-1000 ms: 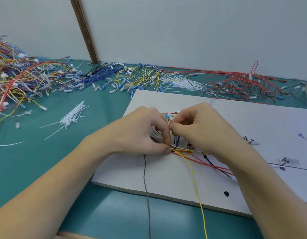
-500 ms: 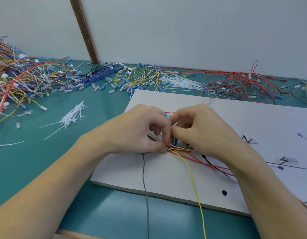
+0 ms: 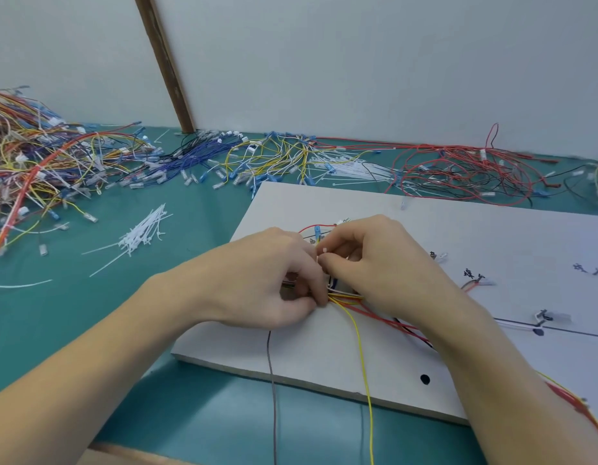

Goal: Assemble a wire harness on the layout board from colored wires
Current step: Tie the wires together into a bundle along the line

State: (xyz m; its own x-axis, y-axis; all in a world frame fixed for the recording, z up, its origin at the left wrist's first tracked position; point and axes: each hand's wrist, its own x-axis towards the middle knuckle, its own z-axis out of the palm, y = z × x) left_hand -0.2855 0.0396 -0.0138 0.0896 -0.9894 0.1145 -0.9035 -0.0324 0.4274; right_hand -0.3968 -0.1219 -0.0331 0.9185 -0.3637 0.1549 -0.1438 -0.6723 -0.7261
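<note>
Both hands, left point(image 3: 270, 280) and right point(image 3: 374, 263), meet fingertip to fingertip, fingers curled, pinching

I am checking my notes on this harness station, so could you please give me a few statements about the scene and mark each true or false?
1. Both hands, left hand and right hand, work at the bundle of coloured wires on the white layout board. True.
2. A long yellow wire trails off the board's near edge. True.
3. The loose pile of white cable ties lies on the board. False: it lies on the teal table mat, left of the board.
4. The tangle of red wires lies at the far left. False: far right.
</note>
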